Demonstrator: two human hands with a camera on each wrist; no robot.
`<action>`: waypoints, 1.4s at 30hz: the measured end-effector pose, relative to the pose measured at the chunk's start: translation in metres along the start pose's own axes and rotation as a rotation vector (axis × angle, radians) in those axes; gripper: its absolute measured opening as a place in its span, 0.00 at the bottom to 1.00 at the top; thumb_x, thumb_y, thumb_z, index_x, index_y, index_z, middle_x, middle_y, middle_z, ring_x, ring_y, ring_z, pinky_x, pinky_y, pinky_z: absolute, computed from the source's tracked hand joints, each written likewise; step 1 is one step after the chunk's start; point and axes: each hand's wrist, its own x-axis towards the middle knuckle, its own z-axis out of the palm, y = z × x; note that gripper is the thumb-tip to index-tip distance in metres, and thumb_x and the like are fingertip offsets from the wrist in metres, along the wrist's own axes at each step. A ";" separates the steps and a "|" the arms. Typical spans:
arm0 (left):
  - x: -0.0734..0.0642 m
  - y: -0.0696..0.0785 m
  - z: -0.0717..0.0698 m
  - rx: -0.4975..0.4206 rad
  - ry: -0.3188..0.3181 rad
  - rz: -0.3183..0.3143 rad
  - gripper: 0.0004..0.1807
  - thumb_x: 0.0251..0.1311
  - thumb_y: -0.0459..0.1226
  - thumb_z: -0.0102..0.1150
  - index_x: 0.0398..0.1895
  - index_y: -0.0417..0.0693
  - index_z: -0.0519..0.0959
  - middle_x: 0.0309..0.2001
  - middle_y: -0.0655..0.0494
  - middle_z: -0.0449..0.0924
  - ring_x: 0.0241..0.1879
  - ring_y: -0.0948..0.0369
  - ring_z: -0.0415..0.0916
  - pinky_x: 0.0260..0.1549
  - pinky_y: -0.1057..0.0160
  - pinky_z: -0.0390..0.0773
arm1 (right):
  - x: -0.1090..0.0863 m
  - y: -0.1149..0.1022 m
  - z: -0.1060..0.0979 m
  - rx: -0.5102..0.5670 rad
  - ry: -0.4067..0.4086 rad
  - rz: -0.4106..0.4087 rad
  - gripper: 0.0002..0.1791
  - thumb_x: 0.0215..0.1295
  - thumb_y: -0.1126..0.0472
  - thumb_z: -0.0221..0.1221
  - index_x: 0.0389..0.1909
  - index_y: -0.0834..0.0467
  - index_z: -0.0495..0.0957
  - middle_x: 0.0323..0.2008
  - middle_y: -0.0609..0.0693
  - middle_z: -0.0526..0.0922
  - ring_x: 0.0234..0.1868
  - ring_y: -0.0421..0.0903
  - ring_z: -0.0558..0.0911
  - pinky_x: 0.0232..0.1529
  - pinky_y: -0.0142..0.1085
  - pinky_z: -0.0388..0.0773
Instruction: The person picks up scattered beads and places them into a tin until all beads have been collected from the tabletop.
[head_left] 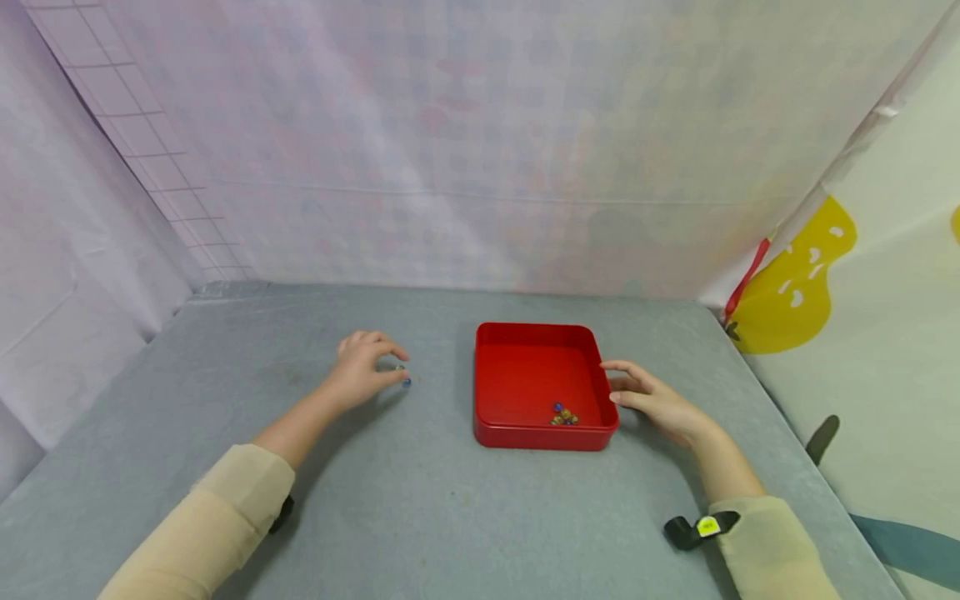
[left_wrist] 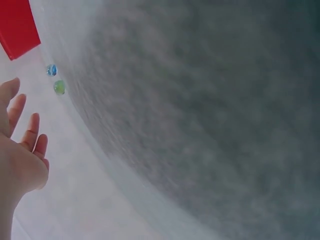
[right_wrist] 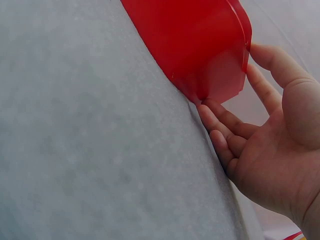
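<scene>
My left hand point(head_left: 362, 371) hovers over the table left of the tray, its thumb and fingers spread apart. Just by the fingertips are a blue marble point(head_left: 407, 383) and a greenish marble point(left_wrist: 59, 87); a gap shows between them and the hand in the left wrist view. A shallow red square tray point(head_left: 517, 375) holds several blue and yellowish marbles point(head_left: 566, 416) near its front right corner. On the tray's right side, my right hand point(head_left: 660, 406) touches the outer wall and rim with its fingertips and thumb, the fingers extended.
A grey cloth covers the table point(head_left: 420, 517). White patterned curtain point(head_left: 450, 167) hangs along the back, with more sheeting at both sides. Each forearm wears a black strap, such as the right wrist strap point(head_left: 701, 528).
</scene>
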 end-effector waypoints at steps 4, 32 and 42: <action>-0.001 -0.002 -0.001 0.001 -0.004 -0.014 0.13 0.56 0.39 0.68 0.43 0.45 0.83 0.48 0.47 0.75 0.54 0.46 0.63 0.58 0.41 0.50 | 0.000 0.000 0.000 0.002 0.000 0.004 0.31 0.69 0.58 0.56 0.69 0.59 0.58 0.63 0.68 0.64 0.62 0.62 0.65 0.61 0.60 0.55; -0.001 -0.020 0.003 0.115 -0.099 -0.079 0.10 0.55 0.41 0.68 0.39 0.48 0.84 0.44 0.49 0.75 0.50 0.46 0.65 0.56 0.41 0.53 | 0.001 0.000 0.000 -0.008 -0.003 0.008 0.31 0.70 0.56 0.55 0.69 0.59 0.58 0.63 0.67 0.65 0.62 0.61 0.64 0.61 0.59 0.55; 0.002 -0.019 0.008 0.160 -0.116 -0.078 0.10 0.56 0.42 0.67 0.37 0.48 0.83 0.44 0.48 0.75 0.49 0.47 0.65 0.54 0.43 0.55 | 0.002 0.004 -0.001 -0.002 0.002 0.033 0.32 0.69 0.55 0.56 0.70 0.56 0.58 0.63 0.67 0.65 0.63 0.62 0.63 0.61 0.61 0.56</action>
